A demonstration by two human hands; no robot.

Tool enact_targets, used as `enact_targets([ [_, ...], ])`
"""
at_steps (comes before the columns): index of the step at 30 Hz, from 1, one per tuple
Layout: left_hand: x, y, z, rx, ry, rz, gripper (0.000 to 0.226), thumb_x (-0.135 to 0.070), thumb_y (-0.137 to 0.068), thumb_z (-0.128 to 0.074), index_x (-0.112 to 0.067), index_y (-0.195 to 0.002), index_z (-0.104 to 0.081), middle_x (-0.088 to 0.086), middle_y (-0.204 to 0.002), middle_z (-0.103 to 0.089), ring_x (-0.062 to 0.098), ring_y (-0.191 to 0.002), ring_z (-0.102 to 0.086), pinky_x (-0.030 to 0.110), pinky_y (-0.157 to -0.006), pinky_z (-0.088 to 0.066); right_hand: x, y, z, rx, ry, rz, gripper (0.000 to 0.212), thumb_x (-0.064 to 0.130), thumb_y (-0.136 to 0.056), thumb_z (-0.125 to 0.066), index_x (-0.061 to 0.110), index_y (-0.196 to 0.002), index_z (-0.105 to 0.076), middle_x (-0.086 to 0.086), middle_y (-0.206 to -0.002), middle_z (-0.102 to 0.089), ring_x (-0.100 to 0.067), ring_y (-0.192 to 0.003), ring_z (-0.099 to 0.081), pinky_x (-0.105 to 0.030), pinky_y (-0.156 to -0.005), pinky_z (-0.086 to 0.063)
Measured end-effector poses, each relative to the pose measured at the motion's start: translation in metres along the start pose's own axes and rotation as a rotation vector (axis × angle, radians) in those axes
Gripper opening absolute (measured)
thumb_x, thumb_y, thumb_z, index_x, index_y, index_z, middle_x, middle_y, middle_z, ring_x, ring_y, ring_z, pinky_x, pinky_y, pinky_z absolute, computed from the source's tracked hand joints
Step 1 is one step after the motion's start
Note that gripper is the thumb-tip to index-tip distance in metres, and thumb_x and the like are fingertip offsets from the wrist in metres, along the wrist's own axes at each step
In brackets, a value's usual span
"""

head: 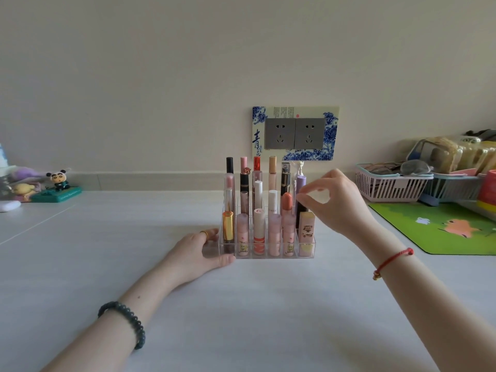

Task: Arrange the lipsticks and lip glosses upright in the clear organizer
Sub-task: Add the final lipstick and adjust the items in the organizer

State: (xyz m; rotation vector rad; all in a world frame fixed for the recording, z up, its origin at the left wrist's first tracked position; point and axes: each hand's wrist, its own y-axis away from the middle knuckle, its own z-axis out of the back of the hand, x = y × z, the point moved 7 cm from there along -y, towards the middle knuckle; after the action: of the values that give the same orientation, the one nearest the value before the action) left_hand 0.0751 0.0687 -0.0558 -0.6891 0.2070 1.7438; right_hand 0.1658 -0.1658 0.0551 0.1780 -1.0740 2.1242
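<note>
The clear tiered organizer (295, 256) stands mid-table, filled with several upright lipsticks and lip glosses. A gold-capped lipstick (228, 225) is at its front left and a square pink one (306, 233) at its front right. My left hand (200, 253) grips the organizer's front left corner, thumb on the front and fingers on the side. My right hand (331, 202) reaches in from the right. Its thumb and forefinger pinch the top of a dark tube (301, 214) in the right column, just in front of a lilac tube (301, 183).
Toy figures (57, 182) stand at the far left against the wall. A pink basket (389, 187) and a blue basket (453, 187) with glasses and packets sit at the right, beside a green mat (440, 229). A double wall socket (294, 133) is behind the organizer.
</note>
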Motion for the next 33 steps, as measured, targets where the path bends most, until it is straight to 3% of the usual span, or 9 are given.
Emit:
enact_targets([
  [7,0.001,-0.001,0.000,-0.013,0.010,-0.029,0.072,-0.060,-0.065,-0.069,-0.025,-0.126,-0.051,-0.007,-0.130,-0.056,0.011,-0.122,-0.049,0.030,-0.102,-0.040,0.005,-0.022,-0.013,0.088,0.069,-0.017,0.019,0.035,-0.074,-0.068,0.018,-0.080,-0.072,0.011,-0.075,-0.046,-0.012,-0.088,-0.045,-0.026,-0.073,-0.035],
  [10,0.000,-0.001,0.000,-0.010,0.012,-0.038,0.069,-0.061,-0.064,-0.069,-0.026,-0.122,-0.054,-0.007,-0.127,-0.058,0.010,-0.119,-0.051,0.030,-0.100,-0.041,0.007,-0.025,-0.022,0.138,0.074,-0.020,0.021,0.036,-0.076,-0.066,0.017,-0.082,-0.073,0.003,-0.078,-0.062,-0.015,-0.089,-0.050,-0.029,-0.074,-0.041],
  [19,-0.001,-0.003,-0.001,-0.008,0.003,-0.052,0.066,-0.058,-0.066,-0.069,-0.028,-0.123,-0.053,-0.006,-0.127,-0.058,0.011,-0.119,-0.051,0.029,-0.100,-0.041,0.006,-0.024,-0.032,0.163,0.064,-0.053,0.020,0.034,-0.077,-0.065,0.017,-0.080,-0.075,0.000,-0.074,-0.061,-0.013,-0.073,-0.045,-0.022,-0.056,-0.032],
  [24,-0.001,-0.004,-0.002,-0.004,0.011,-0.056,0.067,-0.058,-0.066,-0.069,-0.028,-0.124,-0.053,-0.007,-0.129,-0.057,0.010,-0.120,-0.050,0.028,-0.101,-0.040,0.004,-0.024,-0.031,0.146,0.058,-0.067,0.019,0.034,-0.078,-0.064,0.018,-0.083,-0.074,-0.003,-0.077,-0.061,-0.016,-0.080,-0.047,-0.025,-0.064,-0.034],
  [33,0.000,-0.004,-0.002,0.007,0.010,-0.056,0.068,-0.060,-0.066,-0.068,-0.028,-0.124,-0.052,-0.007,-0.130,-0.056,0.010,-0.121,-0.049,0.031,-0.103,-0.039,0.003,-0.024,-0.032,0.152,0.061,-0.074,0.020,0.035,-0.077,-0.065,0.018,-0.083,-0.074,-0.004,-0.081,-0.062,-0.015,-0.076,-0.046,-0.025,-0.062,-0.034],
])
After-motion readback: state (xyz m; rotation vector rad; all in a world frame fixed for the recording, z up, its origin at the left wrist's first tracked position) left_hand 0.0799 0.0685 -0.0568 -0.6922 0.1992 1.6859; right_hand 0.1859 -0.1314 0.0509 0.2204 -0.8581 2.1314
